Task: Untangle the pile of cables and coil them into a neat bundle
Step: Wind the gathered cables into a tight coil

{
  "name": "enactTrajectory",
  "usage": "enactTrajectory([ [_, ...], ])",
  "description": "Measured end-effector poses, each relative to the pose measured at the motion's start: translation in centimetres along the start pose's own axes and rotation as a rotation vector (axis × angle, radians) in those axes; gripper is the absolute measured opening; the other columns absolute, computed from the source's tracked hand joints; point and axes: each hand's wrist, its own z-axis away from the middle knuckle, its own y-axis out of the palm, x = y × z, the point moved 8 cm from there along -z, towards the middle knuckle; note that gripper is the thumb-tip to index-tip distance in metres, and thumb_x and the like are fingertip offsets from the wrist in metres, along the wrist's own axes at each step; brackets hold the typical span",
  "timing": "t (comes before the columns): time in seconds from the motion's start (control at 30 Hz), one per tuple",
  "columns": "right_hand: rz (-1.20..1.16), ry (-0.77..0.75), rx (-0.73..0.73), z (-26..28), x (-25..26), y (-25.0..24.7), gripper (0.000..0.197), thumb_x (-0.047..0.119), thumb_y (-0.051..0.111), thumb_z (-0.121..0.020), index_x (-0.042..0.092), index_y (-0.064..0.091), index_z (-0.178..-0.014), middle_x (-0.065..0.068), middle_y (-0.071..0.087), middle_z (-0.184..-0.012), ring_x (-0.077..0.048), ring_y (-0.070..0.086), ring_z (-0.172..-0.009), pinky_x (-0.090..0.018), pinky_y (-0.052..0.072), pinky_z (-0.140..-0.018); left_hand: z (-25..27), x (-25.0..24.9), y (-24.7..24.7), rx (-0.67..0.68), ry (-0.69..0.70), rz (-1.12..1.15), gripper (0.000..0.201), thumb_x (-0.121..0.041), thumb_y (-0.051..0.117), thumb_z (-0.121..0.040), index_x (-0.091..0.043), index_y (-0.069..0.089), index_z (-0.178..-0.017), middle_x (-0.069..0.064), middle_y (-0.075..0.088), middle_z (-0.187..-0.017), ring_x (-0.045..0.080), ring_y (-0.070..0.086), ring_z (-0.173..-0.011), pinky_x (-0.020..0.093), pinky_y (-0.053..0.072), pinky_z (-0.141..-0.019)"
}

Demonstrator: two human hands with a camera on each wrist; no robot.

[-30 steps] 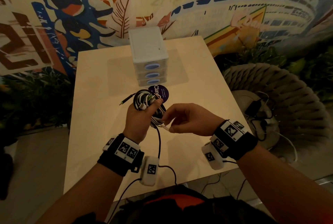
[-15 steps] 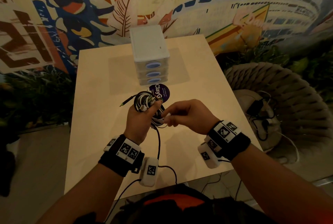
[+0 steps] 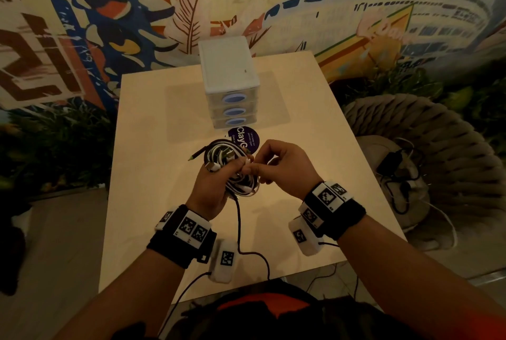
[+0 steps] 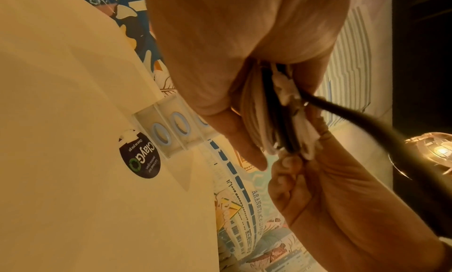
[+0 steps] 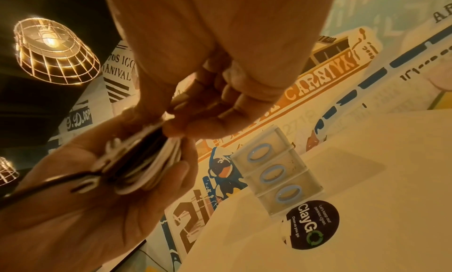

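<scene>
A coil of black and white cables (image 3: 228, 157) is held above the middle of the pale table (image 3: 153, 202). My left hand (image 3: 216, 183) grips the coil from the left, fingers wrapped round the loops (image 4: 276, 121). Against the coil's right side, my right hand (image 3: 276, 161) pinches a white cable strand between thumb and fingers (image 5: 176, 125). A black plug end (image 3: 195, 154) sticks out to the left. One black cable tail (image 3: 239, 230) hangs from the coil toward the table's near edge.
A white three-drawer box (image 3: 230, 82) stands behind the coil, with a round dark sticker (image 3: 245, 138) on the table in front of it. A woven basket chair (image 3: 427, 153) with other cables (image 3: 397, 172) sits to the right. A painted wall rises behind the table.
My right hand has moved left and up, closing in on the coil and pulling the white strand against it. The left hand keeps its grip in nearly the same place.
</scene>
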Motion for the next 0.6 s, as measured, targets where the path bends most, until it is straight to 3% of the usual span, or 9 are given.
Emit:
enactTrajectory([
  [0.13, 0.067, 0.055, 0.032, -0.5, -0.9, 0.1, 0.039, 0.033, 0.091, -0.072, 0.015, 0.056, -0.071, 0.008, 0.063, -0.064, -0.01, 0.061, -0.055, -0.029, 0.055, -0.058, 0.3, 0.4, 0.8, 0.143, -0.106, 0.063, 0.029, -0.013, 0.063, -0.085, -0.005, 0.069, -0.112, 0.021, 0.07, -0.11, 0.035, 0.069, -0.101, 0.057, 0.058, -0.087],
  [0.2, 0.147, 0.053, 0.033, -0.5, -1.2, -0.2, 0.042, 0.038, 0.089, -0.074, 0.018, 0.052, -0.067, 0.011, 0.058, -0.058, -0.007, 0.055, -0.053, -0.03, 0.051, -0.057, 0.3, 0.1, 1.1, 0.189, -0.108, 0.0, 0.034, -0.015, 0.065, -0.084, -0.006, 0.067, -0.116, 0.018, 0.072, -0.11, 0.034, 0.07, -0.101, 0.054, 0.059, -0.086],
  [0.33, 0.326, -0.007, 0.044, -0.7, -1.0, -0.3, 0.044, 0.04, 0.086, -0.075, 0.022, 0.046, -0.07, 0.01, 0.047, -0.058, -0.007, 0.039, -0.053, -0.031, 0.041, -0.057, 0.0, -0.7, 1.4, 0.181, -0.049, -0.141, 0.02, -0.014, 0.074, -0.08, -0.013, 0.075, -0.1, 0.014, 0.074, -0.103, 0.029, 0.07, -0.1, 0.049, 0.057, -0.093],
  [0.4, 0.257, 0.025, 0.07, -0.8, -1.5, -0.6, 0.043, 0.038, 0.089, -0.07, 0.024, 0.051, -0.084, 0.01, 0.059, -0.072, -0.006, 0.05, -0.059, -0.032, 0.049, -0.062, -0.1, -0.7, 1.4, 0.156, -0.003, -0.169, 0.017, -0.014, 0.075, -0.081, -0.015, 0.077, -0.098, 0.02, 0.073, -0.104, 0.034, 0.07, -0.102, 0.053, 0.055, -0.096],
  [0.47, 0.12, 0.13, 0.186, -0.5, -2.8, -0.1, 0.057, 0.035, 0.092, -0.07, 0.029, 0.054, -0.112, 0.009, 0.069, -0.099, -0.005, 0.068, -0.078, -0.028, 0.059, -0.074, 0.1, -1.0, 1.4, 0.119, 0.049, -0.183, 0.016, -0.012, 0.076, -0.084, -0.017, 0.077, -0.099, 0.02, 0.073, -0.106, 0.036, 0.07, -0.103, 0.054, 0.057, -0.094],
  [0.53, 0.026, 0.204, 0.344, 0.3, -3.7, 1.5, 0.077, 0.037, 0.091, -0.072, 0.032, 0.046, -0.135, 0.004, 0.069, -0.118, -0.009, 0.072, -0.098, -0.033, 0.06, -0.089, 0.1, -1.7, 1.3, 0.049, 0.114, -0.217, 0.015, -0.009, 0.077, -0.086, -0.016, 0.075, -0.1, 0.013, 0.076, -0.102, 0.031, 0.073, -0.1, 0.051, 0.059, -0.09],
  [0.6, 0.012, 0.201, 0.467, 1.3, -4.3, 3.6, 0.075, 0.039, 0.085, -0.08, 0.027, 0.045, -0.143, 0.001, 0.07, -0.124, -0.014, 0.07, -0.109, -0.039, 0.056, -0.098, 0.1, -2.4, 1.0, -0.035, 0.166, -0.212, 0.015, -0.009, 0.079, -0.086, -0.012, 0.073, -0.099, 0.008, 0.077, -0.097, 0.024, 0.074, -0.096, 0.042, 0.06, -0.085],
])
